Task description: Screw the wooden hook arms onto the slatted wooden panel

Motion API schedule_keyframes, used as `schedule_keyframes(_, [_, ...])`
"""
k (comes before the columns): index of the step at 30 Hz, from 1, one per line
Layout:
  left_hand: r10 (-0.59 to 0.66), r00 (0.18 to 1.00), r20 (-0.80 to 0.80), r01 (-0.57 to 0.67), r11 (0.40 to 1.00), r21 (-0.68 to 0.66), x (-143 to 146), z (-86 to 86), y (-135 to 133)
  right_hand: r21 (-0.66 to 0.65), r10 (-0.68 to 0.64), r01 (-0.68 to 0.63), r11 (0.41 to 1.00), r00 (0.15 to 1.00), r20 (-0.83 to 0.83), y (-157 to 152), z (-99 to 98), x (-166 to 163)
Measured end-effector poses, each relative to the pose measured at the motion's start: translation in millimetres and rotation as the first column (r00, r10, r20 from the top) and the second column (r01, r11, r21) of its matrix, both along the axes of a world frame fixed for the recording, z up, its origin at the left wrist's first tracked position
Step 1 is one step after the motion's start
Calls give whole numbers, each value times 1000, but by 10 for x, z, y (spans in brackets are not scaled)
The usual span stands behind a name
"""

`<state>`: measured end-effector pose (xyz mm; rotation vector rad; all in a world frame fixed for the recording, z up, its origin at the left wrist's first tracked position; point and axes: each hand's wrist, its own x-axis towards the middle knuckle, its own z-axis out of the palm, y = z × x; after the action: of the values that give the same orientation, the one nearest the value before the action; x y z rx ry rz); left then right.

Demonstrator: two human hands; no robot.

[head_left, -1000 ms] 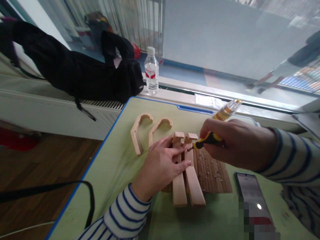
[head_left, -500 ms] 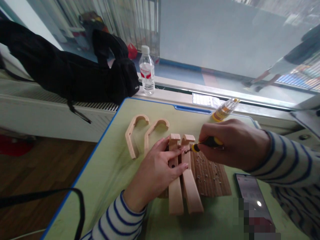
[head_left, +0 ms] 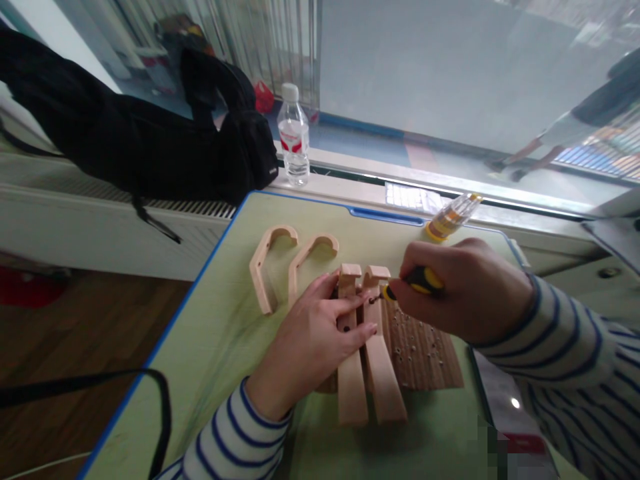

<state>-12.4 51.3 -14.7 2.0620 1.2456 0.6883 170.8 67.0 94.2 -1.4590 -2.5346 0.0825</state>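
My right hand [head_left: 463, 287] is closed around the black-and-yellow handle of a screwdriver [head_left: 425, 280]. The screwdriver's tip meets a screw or hole in the right wooden hook [head_left: 386, 387], near its curved end. My left hand [head_left: 313, 333] reaches across the left wooden hook [head_left: 353, 393], its thumb and fingers pressed on the right one and holding it steady. Both hooks lie side by side over a brown wood-grain board [head_left: 425, 350] dotted with small holes or screws. Two more pale wooden hooks, one at the far left [head_left: 263, 283] and one beside it [head_left: 305, 257], rest on the table.
The green table [head_left: 220, 347] has a blue edge. A yellow-based clear bottle [head_left: 453, 217] stands at its back right, and a phone [head_left: 500, 383] lies under my right forearm. On the sill are a water bottle [head_left: 294, 137] and a black bag [head_left: 150, 147]. A person [head_left: 565, 127] shows beyond the window.
My right hand has turned the screwdriver handle a little, and my right forearm has shifted lower, covering more of the phone. The left hand and hooks stay in place.
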Motion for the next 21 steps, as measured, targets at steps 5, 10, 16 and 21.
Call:
schedule_keyframes(5, [0,1000,0,0,999,40,-4,11,1,-10,-24,24,1000,1000,-9,-24,-11,-11])
schedule_keyframes(10, [-13,1000,-1,13,999,53,4,16,4,-7,93,-94,996,992,-81,1,-31,16])
schedule_keyframes(16, [-17,1000,-19,18,998,54,-1,48,0,39,255,-253,967,966,-51,17,-50,95])
schedule_keyframes(21, [-26,1000,-12,27,999,33,-6,45,-1,-53,224,-226,973,974,-31,-45,40,111])
